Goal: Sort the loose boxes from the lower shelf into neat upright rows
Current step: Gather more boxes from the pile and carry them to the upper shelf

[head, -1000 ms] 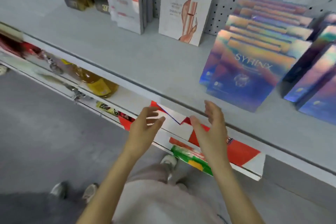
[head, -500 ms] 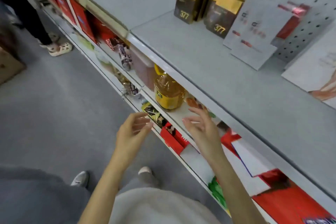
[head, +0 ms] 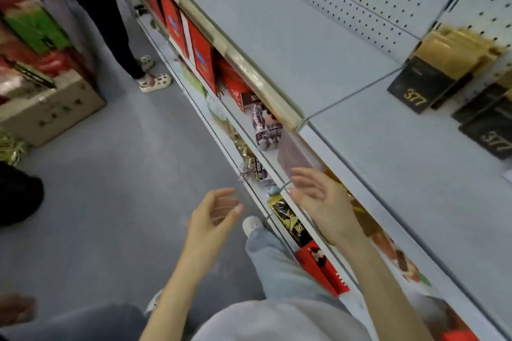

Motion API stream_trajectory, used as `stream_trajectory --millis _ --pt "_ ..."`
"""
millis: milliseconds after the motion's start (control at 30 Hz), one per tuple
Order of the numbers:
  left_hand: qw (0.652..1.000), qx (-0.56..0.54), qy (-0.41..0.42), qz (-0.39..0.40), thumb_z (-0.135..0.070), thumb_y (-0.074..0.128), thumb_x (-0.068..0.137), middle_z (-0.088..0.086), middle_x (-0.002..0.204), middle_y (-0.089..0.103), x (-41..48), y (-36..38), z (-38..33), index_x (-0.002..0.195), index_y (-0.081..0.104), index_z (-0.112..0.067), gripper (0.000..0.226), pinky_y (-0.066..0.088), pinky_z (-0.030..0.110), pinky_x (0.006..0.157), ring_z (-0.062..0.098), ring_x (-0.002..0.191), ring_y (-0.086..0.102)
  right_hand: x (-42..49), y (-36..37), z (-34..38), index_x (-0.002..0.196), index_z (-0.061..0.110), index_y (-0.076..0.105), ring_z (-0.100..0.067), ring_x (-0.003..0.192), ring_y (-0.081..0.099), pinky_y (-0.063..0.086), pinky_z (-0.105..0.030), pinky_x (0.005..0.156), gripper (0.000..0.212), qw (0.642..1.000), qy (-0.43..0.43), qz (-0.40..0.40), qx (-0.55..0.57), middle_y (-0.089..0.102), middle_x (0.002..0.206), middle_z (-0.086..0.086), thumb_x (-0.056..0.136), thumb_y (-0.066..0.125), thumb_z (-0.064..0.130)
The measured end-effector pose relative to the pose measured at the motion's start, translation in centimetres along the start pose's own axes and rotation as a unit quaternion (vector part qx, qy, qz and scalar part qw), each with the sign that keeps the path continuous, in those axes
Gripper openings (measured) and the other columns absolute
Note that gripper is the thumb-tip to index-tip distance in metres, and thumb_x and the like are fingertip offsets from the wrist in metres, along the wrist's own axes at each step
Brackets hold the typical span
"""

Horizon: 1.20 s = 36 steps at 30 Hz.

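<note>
My left hand (head: 213, 216) hovers over the aisle floor, fingers loosely curled and holding nothing. My right hand (head: 321, 202) is raised in front of the lower shelf (head: 243, 130), fingers spread and empty. Upright red boxes (head: 199, 58) stand in a row on that shelf farther left. A purple packet (head: 266, 127) lies loose just beyond my right hand. A red box (head: 321, 266) and a black-and-gold packet (head: 288, 219) sit on a lower level under my right wrist. Black-and-gold boxes marked 377 (head: 432, 75) stand on the grey upper shelf (head: 304, 44).
Another person's legs in dark trousers and sandals (head: 155, 81) stand at the shelf to the far left. A cardboard carton (head: 52, 108) sits on the grey floor (head: 110, 188) at left, with stacked goods behind it. My own leg and shoe (head: 252, 224) are below the hands.
The view has swung left along the shelving, away from the blue boxes to the red boxes and the other person. Both hands stay raised and empty, moving left along the lower shelf.
</note>
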<state>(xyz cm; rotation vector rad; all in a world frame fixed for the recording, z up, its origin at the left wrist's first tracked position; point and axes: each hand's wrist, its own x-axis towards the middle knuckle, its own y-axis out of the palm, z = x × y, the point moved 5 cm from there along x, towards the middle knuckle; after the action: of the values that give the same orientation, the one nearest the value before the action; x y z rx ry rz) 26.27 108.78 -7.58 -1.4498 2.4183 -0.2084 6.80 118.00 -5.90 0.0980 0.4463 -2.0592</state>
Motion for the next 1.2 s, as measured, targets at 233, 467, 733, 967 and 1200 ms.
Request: stream_trajectory --millis 233,467,733,967,1200 --pt "0.999 0.021 0.019 -0.024 -0.007 0.067 0.085 -0.004 0.097 0.068 15.8 -2.2 -3.8 0.098 0.059 -0.029 0.026 0.048 0.008 0.072 0.000 0.081 0.064 15.8 1.2 4.9 0.118 0.038 0.059 0.009 0.099 0.061 0.050 -0.014 0.087 0.039 0.999 -0.038 0.021 0.014 0.064 0.116 0.017 0.084 0.071 0.023" --pt "0.999 0.015 0.032 -0.031 -0.010 0.067 0.085 -0.006 0.097 0.068 29.3 -3.8 -8.7 0.101 0.061 -0.029 0.025 0.048 0.007 0.072 0.000 0.085 0.064 29.1 0.7 11.5 0.108 0.036 0.063 -0.002 0.092 0.066 0.050 -0.015 0.083 0.032 0.998 -0.052 -0.010 0.020 0.067 0.108 0.013 0.084 0.072 0.017" --pt "1.000 -0.013 -0.017 0.001 -0.017 0.068 0.084 -0.009 0.100 0.068 41.5 -7.6 -7.6 0.101 0.061 -0.033 0.024 0.052 0.019 0.079 0.000 0.090 0.065 39.6 6.0 14.2 0.107 0.029 0.063 0.000 0.085 0.067 0.049 -0.009 0.074 0.030 0.998 -0.008 -0.034 0.058 0.068 0.105 0.008 0.085 0.070 0.009" --pt "0.999 0.013 0.015 0.034 -0.009 0.068 0.084 -0.007 0.100 0.066 56.8 -18.1 -6.3 0.102 0.059 -0.034 0.032 0.047 0.010 0.076 0.002 0.087 0.064 53.2 16.0 19.7 0.109 0.032 0.060 0.003 0.082 0.064 0.048 -0.009 0.073 0.037 0.997 -0.031 -0.063 0.040 0.065 0.106 0.006 0.083 0.072 0.008" --pt "0.994 0.072 0.048 0.063 -0.029 0.072 0.077 -0.013 0.103 0.065 71.8 -31.6 -8.6 0.108 0.056 -0.036 0.035 0.048 0.015 0.081 0.001 0.092 0.063 64.6 26.2 27.5 0.111 0.052 0.047 0.008 0.108 0.052 0.040 -0.003 0.080 0.058 0.995 -0.043 -0.085 0.009 0.054 0.116 0.022 0.081 0.073 0.010"
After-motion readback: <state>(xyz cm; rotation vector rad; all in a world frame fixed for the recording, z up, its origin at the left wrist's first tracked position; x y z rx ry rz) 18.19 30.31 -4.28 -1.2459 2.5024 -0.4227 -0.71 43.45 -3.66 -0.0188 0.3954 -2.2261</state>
